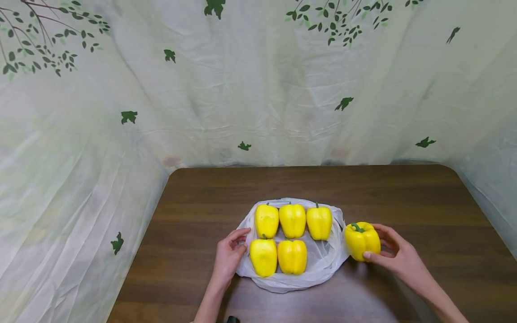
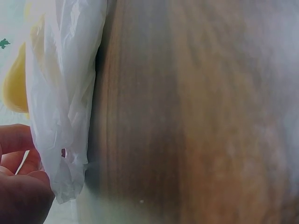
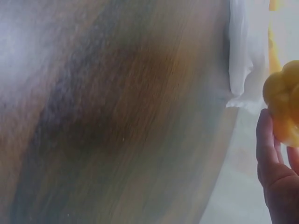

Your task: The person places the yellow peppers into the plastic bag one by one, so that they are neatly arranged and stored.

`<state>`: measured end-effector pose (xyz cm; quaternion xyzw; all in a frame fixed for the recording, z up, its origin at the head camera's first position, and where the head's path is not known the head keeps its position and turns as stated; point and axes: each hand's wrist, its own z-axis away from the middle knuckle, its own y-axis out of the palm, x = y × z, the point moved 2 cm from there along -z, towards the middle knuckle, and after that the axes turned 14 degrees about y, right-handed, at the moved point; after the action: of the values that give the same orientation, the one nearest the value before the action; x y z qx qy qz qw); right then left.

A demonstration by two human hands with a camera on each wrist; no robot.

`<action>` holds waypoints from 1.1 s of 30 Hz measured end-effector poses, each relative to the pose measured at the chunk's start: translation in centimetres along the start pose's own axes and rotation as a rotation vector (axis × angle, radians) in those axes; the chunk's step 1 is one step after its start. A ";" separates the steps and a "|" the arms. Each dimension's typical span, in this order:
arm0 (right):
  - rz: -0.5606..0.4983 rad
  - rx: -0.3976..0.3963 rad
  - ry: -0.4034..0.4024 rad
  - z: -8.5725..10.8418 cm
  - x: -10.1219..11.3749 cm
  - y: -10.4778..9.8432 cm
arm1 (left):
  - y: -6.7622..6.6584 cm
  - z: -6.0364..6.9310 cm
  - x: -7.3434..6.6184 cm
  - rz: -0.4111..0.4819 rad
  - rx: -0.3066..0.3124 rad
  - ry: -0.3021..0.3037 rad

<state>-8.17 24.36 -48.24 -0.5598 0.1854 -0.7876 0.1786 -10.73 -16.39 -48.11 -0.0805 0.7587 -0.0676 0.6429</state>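
My right hand grips a yellow bell pepper just right of the white plastic bag. Its green stem faces up and toward the bag. In the right wrist view the same pepper sits between thumb and fingers. At the bag's left edge, my left hand pinches the rim; the left wrist view has the bag against the fingertips. Several yellow peppers lie in the open bag: three in the back row, with a middle one, and two in front, including a left one.
The bag rests on a brown wooden table. Pale curtain cloth with a leaf print hangs behind and beside it. A small dark object shows at the bottom edge by the left forearm.
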 end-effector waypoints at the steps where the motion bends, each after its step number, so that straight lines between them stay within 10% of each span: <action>1: 0.000 0.003 0.004 0.0 0.0 0.1 | 0.0 0.0 0.0 0.002 -0.001 0.001; 14: -0.043 0.046 0.003 0.3 0.3 1.3 | 0.0 0.0 -0.1 0.001 0.002 -0.001; 23: -0.098 0.071 -0.030 0.6 0.7 2.4 | 0.0 -0.2 3.6 -0.002 -0.025 -0.010; 33: -0.115 0.107 -0.022 0.6 0.9 3.8 | 0.0 -0.2 4.1 -0.022 -0.037 0.035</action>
<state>-7.58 20.61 -49.21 -0.5677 0.1085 -0.7993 0.1648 -11.60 -17.22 -52.01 -0.0992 0.7702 -0.0621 0.6270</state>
